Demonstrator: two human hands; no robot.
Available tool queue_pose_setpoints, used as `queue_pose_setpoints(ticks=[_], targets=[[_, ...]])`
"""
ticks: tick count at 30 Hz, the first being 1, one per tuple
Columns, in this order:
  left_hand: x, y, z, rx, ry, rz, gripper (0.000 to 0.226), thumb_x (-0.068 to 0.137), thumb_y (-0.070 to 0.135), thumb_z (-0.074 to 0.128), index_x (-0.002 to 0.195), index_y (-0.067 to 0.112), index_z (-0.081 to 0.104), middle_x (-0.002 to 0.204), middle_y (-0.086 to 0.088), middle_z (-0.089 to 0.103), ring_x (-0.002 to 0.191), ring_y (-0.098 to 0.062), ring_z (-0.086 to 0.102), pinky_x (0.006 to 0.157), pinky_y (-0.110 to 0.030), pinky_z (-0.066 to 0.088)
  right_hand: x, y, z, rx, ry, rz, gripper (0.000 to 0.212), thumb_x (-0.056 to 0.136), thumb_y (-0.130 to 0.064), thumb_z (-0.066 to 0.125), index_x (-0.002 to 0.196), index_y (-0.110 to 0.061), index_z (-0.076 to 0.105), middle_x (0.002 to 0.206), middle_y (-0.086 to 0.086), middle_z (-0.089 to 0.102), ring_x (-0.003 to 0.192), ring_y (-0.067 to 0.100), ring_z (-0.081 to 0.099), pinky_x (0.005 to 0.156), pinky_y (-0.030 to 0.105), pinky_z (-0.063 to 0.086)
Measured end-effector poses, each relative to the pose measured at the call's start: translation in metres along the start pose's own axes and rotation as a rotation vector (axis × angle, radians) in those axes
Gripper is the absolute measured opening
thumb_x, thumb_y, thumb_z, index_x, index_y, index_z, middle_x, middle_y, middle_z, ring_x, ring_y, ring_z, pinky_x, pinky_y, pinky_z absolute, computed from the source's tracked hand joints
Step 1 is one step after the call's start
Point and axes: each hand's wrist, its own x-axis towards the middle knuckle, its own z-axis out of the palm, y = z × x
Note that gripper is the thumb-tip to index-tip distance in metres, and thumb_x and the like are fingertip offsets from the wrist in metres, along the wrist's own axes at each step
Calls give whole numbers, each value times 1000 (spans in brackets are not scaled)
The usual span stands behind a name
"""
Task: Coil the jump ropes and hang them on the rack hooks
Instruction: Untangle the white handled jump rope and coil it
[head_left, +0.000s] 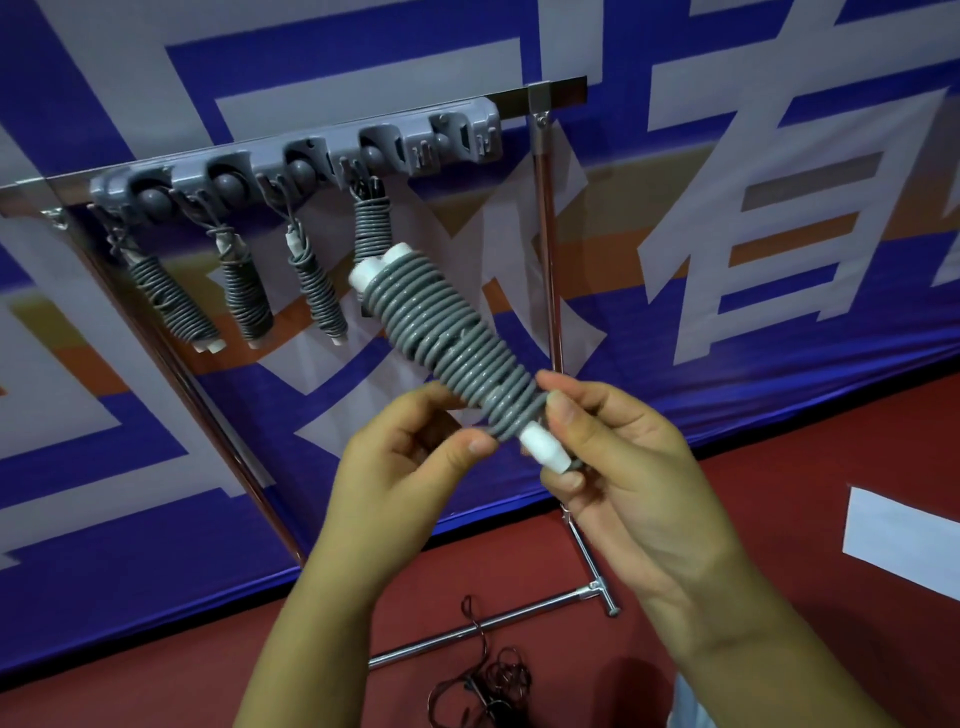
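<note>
Both hands pinch grey coiled jump rope (457, 338), white handle ends (543, 446) protruding.

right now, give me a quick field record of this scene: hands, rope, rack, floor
left hand: pinches the lower coils of the held rope
right hand: holds the white handle end
held rope: grey, wound tight round its white handles, tilted up-left, not yet hung
rack: grey hook strip on a metal bar
hung ropes: four coiled bundles on the left hooks
free hooks: right end of the strip
floor: red, loose dark rope by the stand foot
</note>
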Motion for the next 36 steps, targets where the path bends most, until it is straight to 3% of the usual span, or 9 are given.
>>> queue_pose_setpoints(ticks=[4, 7, 13, 17, 21, 24, 26, 30, 36], targets=[[-2, -2, 7, -243, -124, 33, 45, 74, 38, 70, 113, 18, 63, 105, 24, 68, 100, 2, 64, 82, -15, 50, 2, 1, 0, 65, -100, 168, 15, 62, -15, 64, 70, -12, 76, 73, 7, 68, 51, 8, 59, 36, 10, 37], [-3, -3, 7, -315, -59, -16, 59, 70, 38, 74, 122, 12, 60, 107, 15, 70, 100, -5, 66, 82, -19, 52, 4, 0, -1, -32, -118, 183, 20, 66, -18, 65, 81, -9, 73, 79, 8, 70, 53, 8, 62, 38, 11, 39], [-6, -9, 11, -345, 22, -114, 32, 66, 25, 74, 99, 25, 74, 95, -6, 72, 90, -22, 69, 76, -28, 55, 9, 8, -8, -266, -59, 70, 26, 73, -24, 63, 96, -11, 66, 96, 12, 72, 74, 18, 69, 41, 14, 42], [-6, -3, 13, -341, 22, -137, 25, 68, 13, 75, 93, 19, 74, 90, -6, 71, 85, -18, 69, 72, -22, 53, 11, 9, -13, -266, -14, 71, 33, 67, -26, 65, 90, -11, 47, 82, 6, 68, 60, 10, 64, 40, 15, 42], [-4, 1, 16, -244, 46, -196, 25, 72, 12, 71, 97, 15, 69, 88, -5, 73, 80, -13, 69, 72, -19, 53, 14, 14, -27, -476, -15, -27, 27, 72, -34, 63, 87, -14, 55, 80, 1, 67, 68, 9, 66, 59, 19, 51], [-4, -1, 18, -60, 53, -197, 17, 78, 20, 74, 94, 26, 71, 80, -7, 71, 72, -23, 66, 71, -34, 55, 12, 16, -32, -681, -18, -175, 27, 75, -48, 59, 92, -28, 62, 91, -6, 70, 87, 10, 67, 80, 28, 54], [-5, -1, 23, 85, 47, -193, 15, 82, 20, 73, 93, 28, 69, 72, -2, 70, 60, -17, 61, 64, -37, 51, 12, 17, -31, -671, -48, -205, 24, 75, -44, 64, 95, -31, 61, 94, -8, 71, 90, 10, 68, 79, 26, 54], [-8, 6, 29, 242, 14, -172, 24, 81, 15, 71, 89, 35, 64, 70, 19, 69, 57, 6, 59, 56, -7, 41, 14, 18, -34, -709, -52, -218, 26, 85, -14, 69, 103, -31, 61, 102, -7, 72, 95, 9, 68, 82, 27, 53], [-10, 4, 31, 423, -84, -174, 25, 80, 19, 70, 101, 32, 67, 81, 17, 71, 78, 3, 65, 72, -18, 52, 14, 17, -34, -564, -46, -161, 39, 72, -15, 75, 106, -29, 60, 97, -11, 72, 92, 6, 68, 72, 17, 52]])
